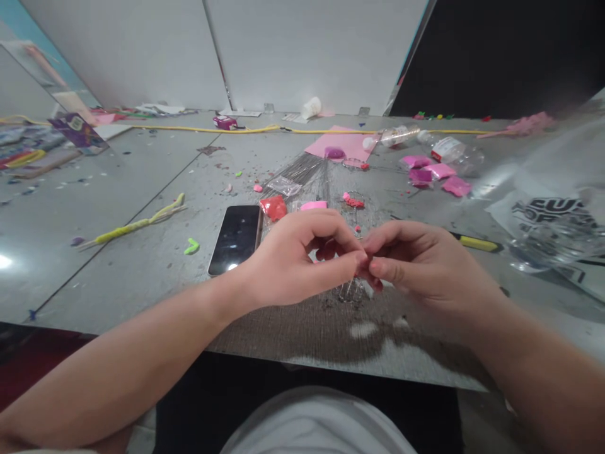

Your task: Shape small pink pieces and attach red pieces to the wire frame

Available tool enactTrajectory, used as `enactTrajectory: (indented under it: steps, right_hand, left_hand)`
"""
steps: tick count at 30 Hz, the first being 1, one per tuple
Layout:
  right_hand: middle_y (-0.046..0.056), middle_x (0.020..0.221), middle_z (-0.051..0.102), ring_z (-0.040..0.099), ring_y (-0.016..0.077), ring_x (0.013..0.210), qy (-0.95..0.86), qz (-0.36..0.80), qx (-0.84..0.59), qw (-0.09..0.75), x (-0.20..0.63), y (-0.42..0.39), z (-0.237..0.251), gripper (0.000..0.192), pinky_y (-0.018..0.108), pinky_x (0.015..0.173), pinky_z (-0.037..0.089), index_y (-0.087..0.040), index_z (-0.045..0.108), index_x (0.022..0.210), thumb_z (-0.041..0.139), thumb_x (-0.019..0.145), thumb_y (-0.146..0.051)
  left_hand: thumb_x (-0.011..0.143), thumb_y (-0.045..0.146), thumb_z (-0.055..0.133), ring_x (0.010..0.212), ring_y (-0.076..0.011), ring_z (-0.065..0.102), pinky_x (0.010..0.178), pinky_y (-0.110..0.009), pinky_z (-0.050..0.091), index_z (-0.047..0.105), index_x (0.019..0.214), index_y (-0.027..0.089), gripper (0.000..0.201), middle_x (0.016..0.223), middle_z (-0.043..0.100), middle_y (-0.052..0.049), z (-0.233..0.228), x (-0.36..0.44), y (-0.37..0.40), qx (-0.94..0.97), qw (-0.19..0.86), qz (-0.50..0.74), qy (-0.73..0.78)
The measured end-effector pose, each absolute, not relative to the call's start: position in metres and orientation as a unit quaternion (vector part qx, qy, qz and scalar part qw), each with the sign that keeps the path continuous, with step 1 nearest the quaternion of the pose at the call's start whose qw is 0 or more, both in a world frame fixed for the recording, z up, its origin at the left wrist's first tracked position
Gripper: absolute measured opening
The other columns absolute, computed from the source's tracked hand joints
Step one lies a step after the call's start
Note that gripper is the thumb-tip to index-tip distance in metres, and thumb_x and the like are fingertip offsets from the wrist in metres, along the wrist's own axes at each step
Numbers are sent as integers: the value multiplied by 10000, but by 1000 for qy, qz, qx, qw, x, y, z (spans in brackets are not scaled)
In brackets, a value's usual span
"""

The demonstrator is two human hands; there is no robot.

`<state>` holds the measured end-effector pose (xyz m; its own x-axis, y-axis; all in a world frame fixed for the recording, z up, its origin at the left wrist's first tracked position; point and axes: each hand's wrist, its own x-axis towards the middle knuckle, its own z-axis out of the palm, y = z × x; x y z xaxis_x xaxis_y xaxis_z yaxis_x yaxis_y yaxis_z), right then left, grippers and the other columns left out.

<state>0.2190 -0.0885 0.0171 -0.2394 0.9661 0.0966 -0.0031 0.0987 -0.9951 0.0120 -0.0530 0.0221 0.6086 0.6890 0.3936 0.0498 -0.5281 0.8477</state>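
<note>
Both hands meet fingertip to fingertip just above the near edge of the grey tabletop point(142, 265): the left hand point(293, 258) and right hand point(416, 265) each pinch a small pink piece point(365, 263), its long axis too hidden to tell; thin wires point(350, 291) hang below, and beyond lie a dark phone point(235, 238) and fanned wire bundle point(307, 170)

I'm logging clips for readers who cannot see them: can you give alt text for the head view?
Two bare hands, left hand and right hand, meet fingertip to fingertip over a grey table, pinching something small that is mostly hidden. A dark phone lies just left of them, with pink packets, thin wires and a plastic bottle scattered beyond.
</note>
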Motion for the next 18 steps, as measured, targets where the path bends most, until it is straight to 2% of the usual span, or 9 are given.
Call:
enactTrajectory:
  steps: [4, 7, 9, 11, 16, 18]
  right_hand:
    - [-18, 649, 703, 644, 130, 544, -586, 536, -391, 465, 220, -88, 15, 252, 256, 490, 558, -241, 757, 781, 934, 712, -407]
    - [-15, 681, 722, 649, 127, 559, -588, 538, -372, 475, 222, -85, 13, 208, 248, 489, 557, -257, 772, 788, 928, 727, -381]
    - [-17, 683, 726, 642, 115, 556, -595, 528, -367, 483, 223, -83, 11, 179, 235, 493, 555, -264, 781, 795, 918, 745, -368]
    - [-21, 663, 720, 632, 107, 542, -607, 507, -368, 488, 224, -80, 9, 179, 226, 491, 549, -263, 780, 794, 910, 756, -381]
    - [-24, 624, 694, 636, 118, 540, -631, 444, -407, 489, 226, -76, 5, 222, 238, 495, 559, -242, 764, 764, 907, 748, -411]
    - [-15, 671, 717, 651, 121, 563, -646, 388, -450, 479, 226, -76, 3, 201, 240, 517, 573, -239, 790, 840, 904, 751, -378]
  left_hand:
    - [910, 236, 669, 719, -120, 565, 641, -266, 443, 685, 837, 162, 105, 823, 660, -27, 22, 10, -42, 795, 409, 370, 254]
    - [895, 197, 637, 736, -132, 564, 676, -273, 437, 718, 888, 149, 95, 841, 658, -34, 20, 1, -19, 870, 277, 305, 271]
    - [849, 131, 625, 822, -156, 590, 763, -291, 445, 749, 1022, 151, 214, 974, 665, -62, 17, -8, -1, 923, 171, 224, 262]
    - [825, 97, 609, 878, -177, 604, 799, -297, 440, 771, 1056, 175, 293, 1017, 652, -73, 13, -17, 12, 950, 121, 137, 252]
    - [839, 110, 626, 960, -221, 622, 844, -313, 447, 796, 1057, 181, 285, 1012, 655, -93, 8, -20, 21, 967, 108, 67, 221]
    - [852, 137, 634, 921, -204, 626, 831, -303, 456, 794, 1033, 176, 244, 993, 657, -88, 7, -16, 19, 963, 137, 80, 216]
